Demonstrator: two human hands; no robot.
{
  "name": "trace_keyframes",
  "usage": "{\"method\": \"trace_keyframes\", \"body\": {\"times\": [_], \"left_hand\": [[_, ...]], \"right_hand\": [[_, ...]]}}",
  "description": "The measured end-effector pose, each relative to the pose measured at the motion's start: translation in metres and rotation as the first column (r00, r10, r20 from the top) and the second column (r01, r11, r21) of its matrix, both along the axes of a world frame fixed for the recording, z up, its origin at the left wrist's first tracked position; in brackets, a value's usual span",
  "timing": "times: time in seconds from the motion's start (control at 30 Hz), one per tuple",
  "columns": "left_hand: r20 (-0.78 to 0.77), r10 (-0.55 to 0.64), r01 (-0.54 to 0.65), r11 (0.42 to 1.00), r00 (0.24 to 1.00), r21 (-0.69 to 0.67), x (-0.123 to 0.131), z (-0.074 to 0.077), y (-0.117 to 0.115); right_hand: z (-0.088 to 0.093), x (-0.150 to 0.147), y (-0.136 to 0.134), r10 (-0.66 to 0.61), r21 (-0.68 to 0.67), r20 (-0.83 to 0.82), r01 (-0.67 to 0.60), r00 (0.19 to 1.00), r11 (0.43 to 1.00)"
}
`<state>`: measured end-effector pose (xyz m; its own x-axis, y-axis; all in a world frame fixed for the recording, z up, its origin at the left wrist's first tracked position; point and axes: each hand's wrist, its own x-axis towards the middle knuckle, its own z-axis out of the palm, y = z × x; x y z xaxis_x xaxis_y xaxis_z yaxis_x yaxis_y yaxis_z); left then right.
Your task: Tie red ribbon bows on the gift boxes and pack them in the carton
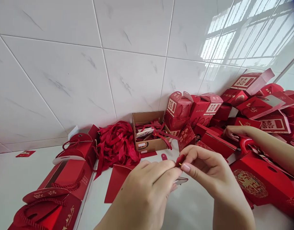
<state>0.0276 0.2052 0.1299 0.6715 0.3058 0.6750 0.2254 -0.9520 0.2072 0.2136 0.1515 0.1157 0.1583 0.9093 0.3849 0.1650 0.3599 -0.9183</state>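
My left hand (147, 191) and my right hand (206, 172) meet low in the middle of the view, over the white floor. Both pinch a small red piece (180, 159) between thumb and fingertips, fingers closed. A thin shiny strip (180, 181) sticks out under my left fingers. A flat red card (115, 182) lies just left of my left hand. Behind the hands stands an open brown cardboard box (149, 145) holding red paper pieces.
A heap of red ribbon (117, 143) lies left of the cardboard box. Red gift bags with cord handles (63, 188) lie at lower left. Many red gift boxes (204, 108) pile against the tiled wall at right, where another person's hand (233, 131) reaches in.
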Motion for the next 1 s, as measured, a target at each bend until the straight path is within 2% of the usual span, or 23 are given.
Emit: {"method": "trace_keyframes", "body": {"times": [0.27, 0.5, 0.73, 1.0], "left_hand": [[0.019, 0.021, -0.021, 1.0, 1.0, 0.013, 0.0018, -0.0049, 0.001], [0.03, -0.023, 0.024, 0.999, 0.999, -0.024, 0.0032, -0.006, 0.0042], [0.038, -0.025, 0.028, 0.994, 0.999, -0.102, -0.0005, -0.0022, 0.0036], [0.077, -0.023, 0.026, 0.999, 0.997, -0.04, 0.006, -0.0025, 0.0075]], "right_hand": [[-0.002, -0.0004, 0.0, 0.016, -0.038, -0.057, -0.018, 0.998, 0.999], [-0.0025, -0.0009, 0.0031, 0.028, -0.048, -0.129, -0.035, 0.991, 0.998], [0.0022, -0.0028, 0.0039, 0.049, -0.054, -0.12, -0.056, 0.992, 0.997], [0.0012, -0.0028, 0.0042, 0.065, -0.083, -0.069, -0.071, 0.996, 0.994]]}}
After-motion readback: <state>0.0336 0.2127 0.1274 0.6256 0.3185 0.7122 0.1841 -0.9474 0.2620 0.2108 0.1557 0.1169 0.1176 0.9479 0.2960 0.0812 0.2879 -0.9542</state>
